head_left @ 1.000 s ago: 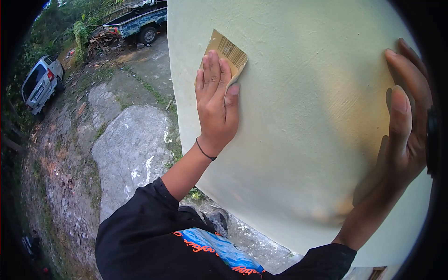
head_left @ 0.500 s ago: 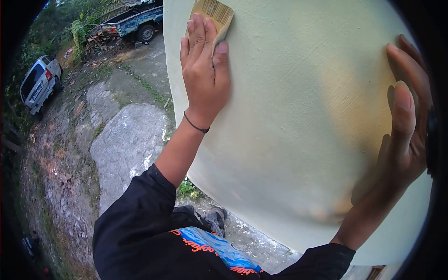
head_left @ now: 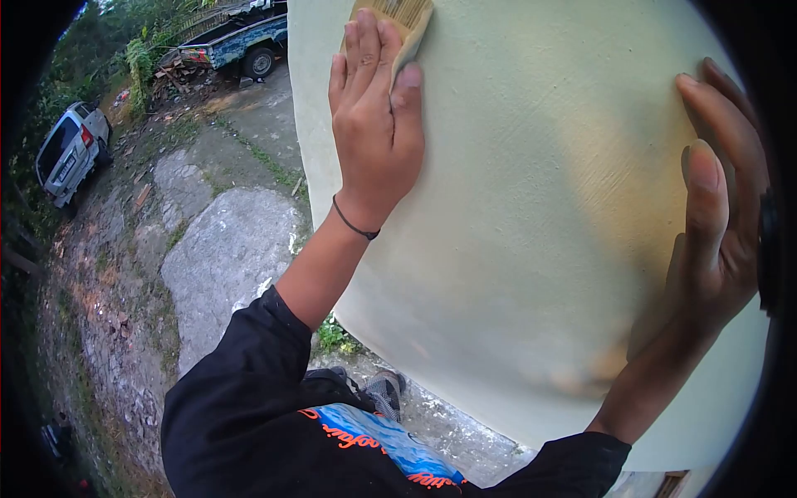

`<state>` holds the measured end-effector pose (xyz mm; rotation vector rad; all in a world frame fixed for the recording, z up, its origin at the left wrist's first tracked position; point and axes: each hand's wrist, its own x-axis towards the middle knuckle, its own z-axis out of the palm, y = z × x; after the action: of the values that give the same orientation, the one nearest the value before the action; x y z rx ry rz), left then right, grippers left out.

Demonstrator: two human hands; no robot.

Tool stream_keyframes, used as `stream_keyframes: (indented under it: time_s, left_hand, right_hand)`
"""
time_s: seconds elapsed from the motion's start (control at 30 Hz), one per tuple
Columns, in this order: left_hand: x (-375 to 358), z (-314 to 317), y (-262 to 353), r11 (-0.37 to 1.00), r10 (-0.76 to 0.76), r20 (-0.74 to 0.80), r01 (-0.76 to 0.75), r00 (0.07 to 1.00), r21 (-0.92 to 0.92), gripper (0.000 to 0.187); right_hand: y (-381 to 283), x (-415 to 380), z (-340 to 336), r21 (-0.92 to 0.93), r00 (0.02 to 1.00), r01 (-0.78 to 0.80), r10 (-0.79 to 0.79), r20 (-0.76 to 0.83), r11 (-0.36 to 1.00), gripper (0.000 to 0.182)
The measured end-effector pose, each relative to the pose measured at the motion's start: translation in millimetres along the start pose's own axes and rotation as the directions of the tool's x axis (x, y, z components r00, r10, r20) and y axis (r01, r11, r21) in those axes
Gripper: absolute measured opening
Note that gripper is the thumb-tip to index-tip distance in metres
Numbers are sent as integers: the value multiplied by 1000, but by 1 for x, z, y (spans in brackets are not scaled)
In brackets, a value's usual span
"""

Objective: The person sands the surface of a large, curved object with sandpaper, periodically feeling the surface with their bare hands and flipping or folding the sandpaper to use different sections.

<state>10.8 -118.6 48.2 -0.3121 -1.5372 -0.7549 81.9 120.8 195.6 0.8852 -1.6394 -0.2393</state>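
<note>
A pale green wall [head_left: 498,207] fills the middle and right of the view. My left hand [head_left: 378,124], with a thin dark band at the wrist, presses a tan sheet of sandpaper [head_left: 407,12] with streaked marks flat against the wall near its upper left edge. The sheet's right side curls up beside my thumb. At the far right, my right hand [head_left: 722,199] rests on the wall by its fingertips, fingers and thumb apart, holding nothing.
Rough ground [head_left: 232,249] with a paved patch lies left of the wall. A silver car [head_left: 73,153] and a blue truck [head_left: 241,41] stand farther off. A shoe [head_left: 384,392] shows below, beside a small green plant [head_left: 334,336].
My left hand and the sheet have moved slightly right along the wall. My right hand has shifted a little to the left.
</note>
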Motion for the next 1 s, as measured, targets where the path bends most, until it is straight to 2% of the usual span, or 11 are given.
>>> stream_keyframes:
  time_s: [0.1,0.23,0.33,0.4,0.57,0.63,0.7,0.77,0.83,0.9,1.0]
  left_hand:
    - [-2,8,3,1000,8,-93,-9,996,-16,46]
    - [-78,-5,37,1000,4,163,-3,987,-10,45]
    - [-86,-11,34,998,55,232,-63,971,28,46]
    - [-66,-7,28,999,40,181,-44,983,21,47]
    - [-28,5,35,1000,-7,50,7,999,-5,48]
    - [-47,6,43,999,-22,86,26,996,-46,49]
    - [-83,-2,60,995,-36,236,57,971,-83,51]
    - [-111,-2,64,998,22,296,-4,955,-64,48]
    - [-88,1,58,997,60,270,-47,961,-56,48]
    - [-46,2,56,996,82,189,-72,978,-56,46]
    - [-12,8,64,996,55,108,-48,993,-71,45]
  right_hand:
    - [4,1,0,23,1000,22,-22,4,999,36]
    - [8,1,-1,40,998,58,-58,10,998,36]
    - [5,2,-1,18,998,67,-68,13,998,36]
    - [-4,-1,3,10,998,-47,48,-40,999,35]
    - [-4,0,-1,15,1000,-13,14,-13,1000,32]
    - [0,1,-2,17,1000,-23,23,-4,1000,31]
    - [8,2,-4,32,997,71,-72,32,997,29]
    - [9,2,-5,23,996,79,-80,39,997,29]
    - [2,2,-2,21,995,91,-92,42,996,29]
    - [-12,0,5,114,994,-88,94,-51,990,30]
    - [-1,-2,2,91,999,-45,45,-2,995,31]
